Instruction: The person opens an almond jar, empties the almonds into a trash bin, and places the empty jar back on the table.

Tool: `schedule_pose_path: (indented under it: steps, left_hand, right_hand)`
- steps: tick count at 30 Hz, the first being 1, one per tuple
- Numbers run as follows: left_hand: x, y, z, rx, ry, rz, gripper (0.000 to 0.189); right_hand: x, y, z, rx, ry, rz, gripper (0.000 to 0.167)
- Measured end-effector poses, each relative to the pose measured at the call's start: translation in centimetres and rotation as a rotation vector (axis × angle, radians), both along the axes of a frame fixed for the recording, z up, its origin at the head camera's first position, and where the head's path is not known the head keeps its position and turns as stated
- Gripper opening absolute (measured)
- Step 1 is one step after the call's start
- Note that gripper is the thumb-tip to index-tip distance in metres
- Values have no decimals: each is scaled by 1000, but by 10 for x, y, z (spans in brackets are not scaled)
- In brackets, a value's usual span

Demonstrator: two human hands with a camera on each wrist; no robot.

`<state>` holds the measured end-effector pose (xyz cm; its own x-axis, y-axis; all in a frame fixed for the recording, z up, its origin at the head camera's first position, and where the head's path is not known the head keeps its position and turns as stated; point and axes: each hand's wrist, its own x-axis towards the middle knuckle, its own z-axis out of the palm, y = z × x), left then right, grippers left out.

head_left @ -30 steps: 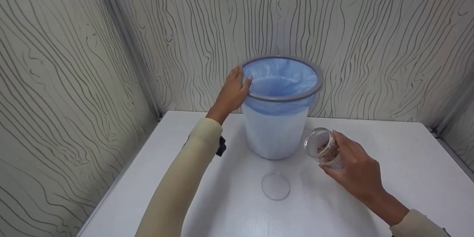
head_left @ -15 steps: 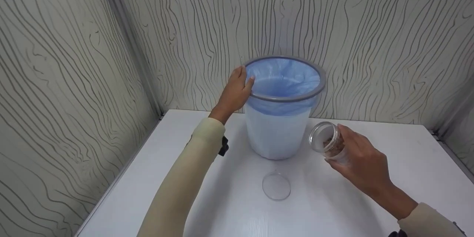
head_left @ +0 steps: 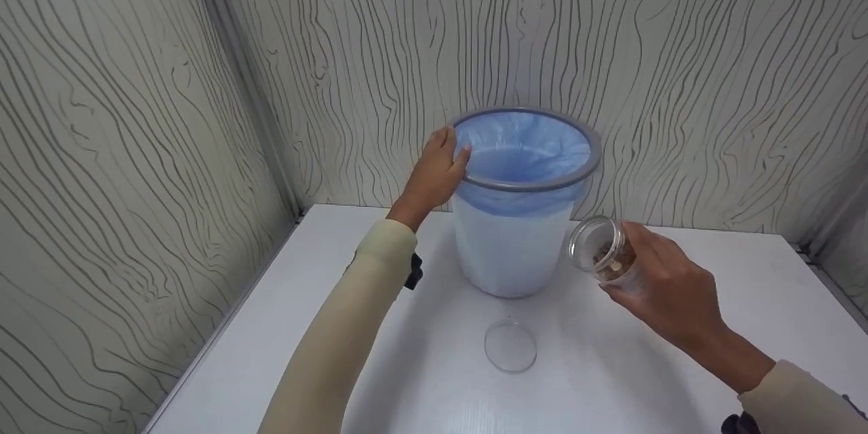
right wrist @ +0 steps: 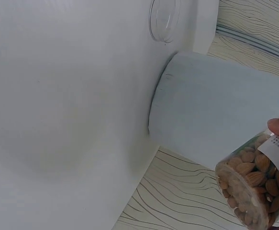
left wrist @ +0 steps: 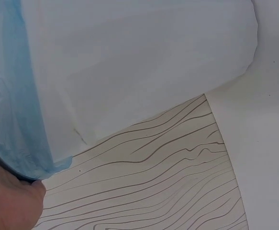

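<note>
Already uncapped, the tilted jar (head_left: 602, 252), almonds (right wrist: 255, 179) left inside, sits right of the bin (head_left: 513, 247) in the curled grip of the right hand (head_left: 678, 291), while the left hand (head_left: 432, 169) pinches the bin's rim (head_left: 522, 187), the lid (head_left: 510, 347) lying nearer.

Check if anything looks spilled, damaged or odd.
A small dark streak marks the round white plastic bin, otherwise plain below its blue plastic liner; stain or crack, I can't tell. The brown almonds look unspilled.
</note>
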<state>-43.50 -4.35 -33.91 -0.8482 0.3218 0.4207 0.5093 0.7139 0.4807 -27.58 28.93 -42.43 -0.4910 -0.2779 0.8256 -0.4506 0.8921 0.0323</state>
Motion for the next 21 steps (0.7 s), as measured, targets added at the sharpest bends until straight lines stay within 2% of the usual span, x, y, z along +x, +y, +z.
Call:
schedule_pose_path:
  steps: [21]
  left_hand:
    - [1,1,3,1,1,-18,65]
  right_hand:
    - [-3,17,37,26,-12,12,96]
